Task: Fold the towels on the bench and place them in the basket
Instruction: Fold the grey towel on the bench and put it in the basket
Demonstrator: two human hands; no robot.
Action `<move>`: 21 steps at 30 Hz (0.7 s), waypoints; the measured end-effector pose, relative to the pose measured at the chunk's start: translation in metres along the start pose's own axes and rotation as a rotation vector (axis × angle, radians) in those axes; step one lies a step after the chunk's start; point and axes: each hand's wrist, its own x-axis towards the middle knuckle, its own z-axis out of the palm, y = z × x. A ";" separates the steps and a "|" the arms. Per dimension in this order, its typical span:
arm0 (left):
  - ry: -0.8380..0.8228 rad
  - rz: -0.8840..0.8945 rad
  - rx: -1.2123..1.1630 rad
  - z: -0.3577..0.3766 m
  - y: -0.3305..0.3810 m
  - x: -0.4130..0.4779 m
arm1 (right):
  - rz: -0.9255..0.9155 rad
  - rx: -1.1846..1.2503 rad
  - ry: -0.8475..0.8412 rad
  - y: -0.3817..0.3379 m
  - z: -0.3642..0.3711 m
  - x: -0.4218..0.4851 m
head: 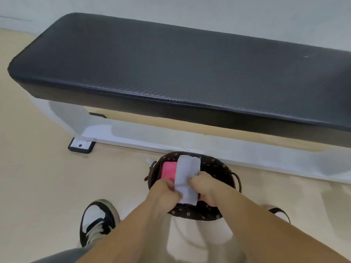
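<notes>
Two pinches, my L hand (163, 188) & R hand (205, 185), on near half of folded white cloth towel (187, 172), lying near-far above dark flower-print basket (218, 168).

the basket (216, 168) sits on the floor (47, 177) just before the bench (171, 73). a folded towel (187, 177) lies over its middle between my left hand (163, 194) and right hand (207, 188), with another towel (168, 170) in the basket to its left.

— How much of the pink towel (168, 170) shows?
— Only its left part; the white towel (187, 179) covers the rest.
— And the bench (171, 69)?
— Its right end is cut off at the picture's edge. The right shoe (279, 212) is mostly hidden behind a forearm (266, 223).
</notes>
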 end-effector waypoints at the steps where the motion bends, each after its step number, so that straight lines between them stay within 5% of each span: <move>1: 0.025 0.009 0.036 0.003 -0.002 0.004 | 0.013 0.012 0.031 0.003 0.004 0.008; 8: 0.109 0.229 0.470 0.017 0.014 0.029 | 0.006 0.069 0.078 0.014 0.011 0.027; 16: -0.032 0.493 0.906 0.039 0.009 0.056 | 0.034 0.005 0.146 0.030 0.013 0.036; 21: -0.095 0.502 1.030 0.042 -0.007 0.064 | 0.058 0.117 0.044 0.037 0.008 0.040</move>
